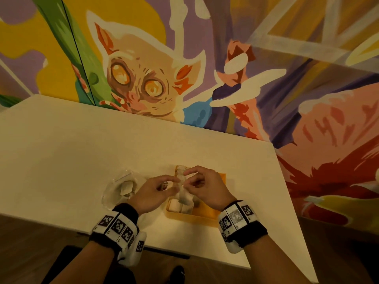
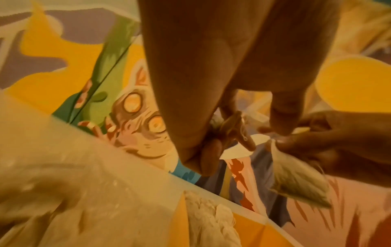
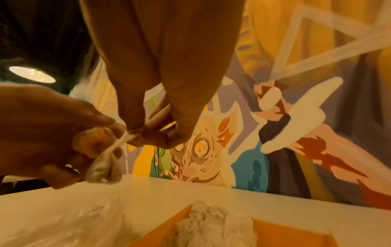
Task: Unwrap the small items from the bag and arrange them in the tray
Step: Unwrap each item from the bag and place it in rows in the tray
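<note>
Over the orange tray (image 1: 192, 219) both hands work on one wrapped piece. My left hand (image 1: 172, 184) pinches a small yellow-brown item (image 3: 93, 142), seen again in the left wrist view as a brownish item (image 2: 232, 124). Just right of it, my right hand (image 1: 187, 179) pinches the twisted end of the white wrapper (image 3: 103, 168), which hangs loose below the fingers (image 1: 184, 196). The wrapper still clings to the item. Crumpled white wrappings (image 3: 213, 222) lie in the tray's left part. What the left palm holds beyond the item is hidden.
A clear plastic bag (image 1: 123, 187) with a pale bundle inside lies on the white table (image 1: 82, 150) left of the hands. The table's far edge meets a painted mural wall. Its right edge runs close to the tray.
</note>
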`<state>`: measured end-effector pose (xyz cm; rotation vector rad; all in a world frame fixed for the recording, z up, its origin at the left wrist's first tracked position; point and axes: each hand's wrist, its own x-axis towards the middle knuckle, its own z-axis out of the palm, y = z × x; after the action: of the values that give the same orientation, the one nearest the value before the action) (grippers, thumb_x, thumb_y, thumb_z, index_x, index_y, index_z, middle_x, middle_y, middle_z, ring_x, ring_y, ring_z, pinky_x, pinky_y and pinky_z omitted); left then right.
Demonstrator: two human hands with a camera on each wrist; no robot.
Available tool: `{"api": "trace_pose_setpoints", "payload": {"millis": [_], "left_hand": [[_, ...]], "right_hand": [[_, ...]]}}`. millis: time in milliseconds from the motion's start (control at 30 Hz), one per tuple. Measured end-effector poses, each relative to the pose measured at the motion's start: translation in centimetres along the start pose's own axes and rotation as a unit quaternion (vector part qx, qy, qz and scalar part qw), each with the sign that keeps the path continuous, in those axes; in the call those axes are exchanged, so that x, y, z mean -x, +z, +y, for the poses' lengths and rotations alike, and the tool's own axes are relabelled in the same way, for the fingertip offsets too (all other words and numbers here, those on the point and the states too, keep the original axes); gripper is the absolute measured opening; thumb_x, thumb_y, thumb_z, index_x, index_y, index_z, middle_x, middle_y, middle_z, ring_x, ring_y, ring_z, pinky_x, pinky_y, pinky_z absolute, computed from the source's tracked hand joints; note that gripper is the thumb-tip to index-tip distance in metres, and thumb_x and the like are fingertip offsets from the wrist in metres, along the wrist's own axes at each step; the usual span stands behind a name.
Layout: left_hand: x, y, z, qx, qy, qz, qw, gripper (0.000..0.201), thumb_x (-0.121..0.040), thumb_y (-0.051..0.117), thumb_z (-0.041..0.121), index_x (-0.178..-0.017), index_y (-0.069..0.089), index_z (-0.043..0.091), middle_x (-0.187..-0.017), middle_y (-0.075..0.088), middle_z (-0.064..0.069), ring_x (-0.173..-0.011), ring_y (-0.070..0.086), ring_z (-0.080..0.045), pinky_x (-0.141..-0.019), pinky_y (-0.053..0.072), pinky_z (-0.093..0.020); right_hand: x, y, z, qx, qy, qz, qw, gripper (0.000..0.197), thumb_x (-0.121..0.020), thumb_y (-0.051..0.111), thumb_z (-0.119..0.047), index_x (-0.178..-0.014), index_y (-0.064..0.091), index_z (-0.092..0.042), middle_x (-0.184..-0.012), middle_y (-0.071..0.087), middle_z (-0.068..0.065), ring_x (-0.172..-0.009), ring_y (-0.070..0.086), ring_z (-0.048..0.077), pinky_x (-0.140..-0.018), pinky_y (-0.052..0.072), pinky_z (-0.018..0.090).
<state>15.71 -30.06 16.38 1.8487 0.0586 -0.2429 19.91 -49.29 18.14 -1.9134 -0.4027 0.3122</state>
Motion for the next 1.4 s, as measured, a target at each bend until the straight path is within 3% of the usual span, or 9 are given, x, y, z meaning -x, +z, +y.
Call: {"api": "trace_pose_setpoints", "payload": {"millis": [133, 333, 533, 667, 800, 967, 1067, 1200, 1400], "left_hand": [[-1.0, 0.3, 0.1, -0.196, 0.068, 0.005, 0.978, 0.014, -0.087, 0.067, 0.038, -0.097, 0.072, 0.03, -0.089, 0.064, 0.003, -0.071, 0.051, -0.004, -0.062, 0.036, -0.016], [-1.3, 0.5, -0.1, -0.061, 0.112, 0.1, 0.987, 0.008, -0.088, 0.07, 0.027, -0.083, 0.074, 0.031, -0.081, 0.073, 0.002, -0.076, 0.064, -0.021, -0.07, 0.049, -0.035], [-1.2, 0.7, 0.1, -0.035, 0.109, 0.106, 0.988, 0.005, -0.085, 0.072, 0.027, -0.089, 0.075, 0.026, -0.069, 0.067, 0.022, -0.062, 0.057, -0.003, -0.062, 0.045, -0.017], [-1.8, 0.7, 0.1, -0.042, 0.113, 0.141, 0.983, 0.003, -0.084, 0.073, 0.026, -0.086, 0.076, 0.024, -0.084, 0.072, 0.008, -0.074, 0.064, -0.016, -0.068, 0.05, -0.028], [-2.1, 0.8, 0.3, -0.039, 0.118, 0.162, 0.979, 0.005, -0.083, 0.075, 0.022, -0.081, 0.075, 0.027, -0.083, 0.071, 0.01, -0.069, 0.06, -0.007, -0.065, 0.045, -0.018], [-2.1, 0.8, -0.3, -0.036, 0.086, 0.153, 0.984, 0.005, -0.081, 0.077, 0.028, -0.085, 0.079, 0.026, -0.083, 0.073, 0.007, -0.072, 0.063, -0.014, -0.067, 0.051, -0.028], [-2.1, 1.1, -0.1, -0.053, 0.084, 0.142, 0.985, 0.007, -0.081, 0.077, 0.027, -0.088, 0.079, 0.025, -0.082, 0.073, 0.008, -0.07, 0.062, -0.01, -0.062, 0.046, -0.017], [-2.1, 1.3, 0.3, -0.062, 0.104, 0.156, 0.98, 0.007, -0.081, 0.077, 0.023, -0.087, 0.079, 0.021, -0.08, 0.07, 0.012, -0.072, 0.06, -0.012, -0.06, 0.042, -0.01], [-2.3, 1.6, -0.2, -0.067, 0.077, 0.153, 0.983, 0.002, -0.085, 0.073, 0.03, -0.086, 0.075, 0.03, -0.086, 0.072, 0.015, -0.077, 0.063, -0.008, -0.07, 0.048, -0.016]], "right_hand": [[-0.1, 0.0, -0.9, 0.034, -0.041, 0.005, 0.999, 0.027, -0.083, 0.073, -0.005, -0.106, 0.066, -0.018, -0.082, 0.075, 0.0, -0.082, 0.069, 0.006, -0.082, 0.054, 0.02], [0.1, 0.6, 0.2, 0.014, -0.029, 0.079, 0.996, 0.012, -0.084, 0.074, -0.022, -0.096, 0.071, -0.022, -0.089, 0.071, -0.006, -0.082, 0.064, 0.007, -0.074, 0.051, 0.019], [-0.1, 0.7, 0.9, 0.077, -0.032, 0.096, 0.992, 0.008, -0.085, 0.072, -0.022, -0.092, 0.076, -0.021, -0.082, 0.071, -0.012, -0.073, 0.058, 0.007, -0.067, 0.042, 0.014], [-0.1, 0.8, 0.9, 0.081, -0.036, 0.106, 0.99, 0.01, -0.085, 0.073, -0.027, -0.093, 0.076, -0.021, -0.08, 0.068, -0.017, -0.066, 0.052, 0.0, -0.064, 0.04, 0.013], [0.3, 1.1, 1.6, 0.12, -0.025, 0.085, 0.989, 0.013, -0.086, 0.071, -0.028, -0.077, 0.064, -0.032, -0.068, 0.056, -0.019, -0.061, 0.043, 0.002, -0.062, 0.037, 0.017], [0.4, 0.9, 1.5, 0.122, -0.019, 0.085, 0.989, 0.017, -0.082, 0.075, -0.032, -0.097, 0.069, -0.025, -0.084, 0.059, -0.019, -0.069, 0.046, 0.001, -0.064, 0.036, 0.014], [0.2, 0.9, 1.2, 0.105, -0.024, 0.086, 0.99, 0.024, -0.082, 0.075, -0.033, -0.104, 0.072, -0.026, -0.086, 0.062, -0.02, -0.069, 0.047, 0.001, -0.065, 0.037, 0.014], [0.0, 1.0, 1.6, 0.099, -0.016, 0.074, 0.992, 0.011, -0.087, 0.071, -0.029, -0.081, 0.073, -0.02, -0.06, 0.053, -0.015, -0.06, 0.042, 0.003, -0.061, 0.037, 0.02], [-0.6, 0.4, 2.3, 0.116, 0.038, 0.054, 0.991, 0.028, -0.086, 0.072, -0.024, -0.062, 0.062, -0.013, -0.057, 0.049, -0.009, -0.053, 0.041, 0.002, -0.055, 0.034, 0.013]]}}
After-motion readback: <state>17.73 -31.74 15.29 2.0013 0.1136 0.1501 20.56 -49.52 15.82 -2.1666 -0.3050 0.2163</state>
